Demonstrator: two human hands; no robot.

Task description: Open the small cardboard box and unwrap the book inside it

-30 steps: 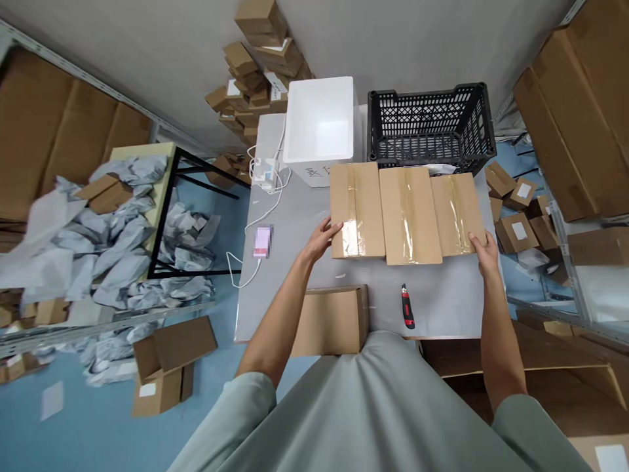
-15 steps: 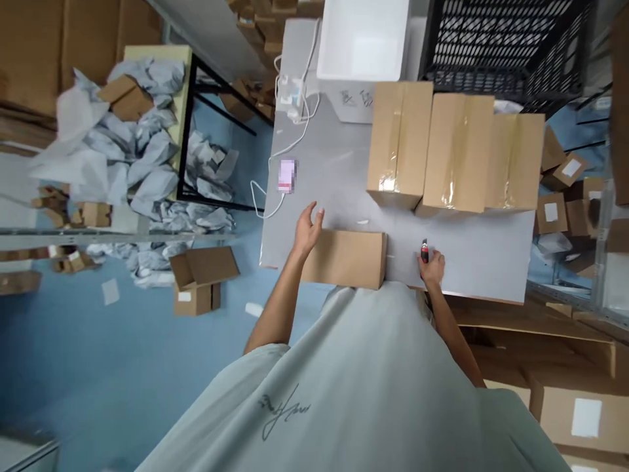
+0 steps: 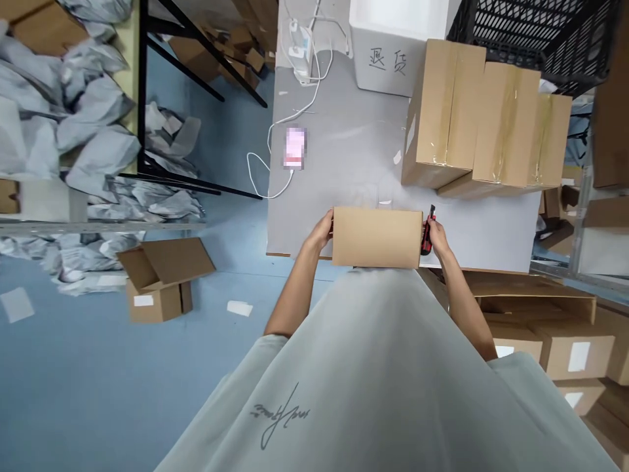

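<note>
A plain brown cardboard box (image 3: 377, 237) is held level at the near edge of the table, right in front of my shirt. My left hand (image 3: 320, 232) grips its left end, the fingertips partly hidden behind the cardboard. In my right hand (image 3: 437, 238) is a red and black utility knife (image 3: 427, 236), upright beside the box's right end. That hand is close against the box, but whether its fingers press on the cardboard I cannot tell.
Taped cartons (image 3: 447, 111) stand in a row at the table's back right, near a white bin (image 3: 388, 62) and a black crate (image 3: 531, 39). A phone-like device (image 3: 295, 148) with a white cable (image 3: 280, 195) lies left. An opened box (image 3: 162, 278) sits on the floor.
My left hand, open above the box before, has come down onto its left end. My right hand has brought the knife up to the right end. The view has shifted.
</note>
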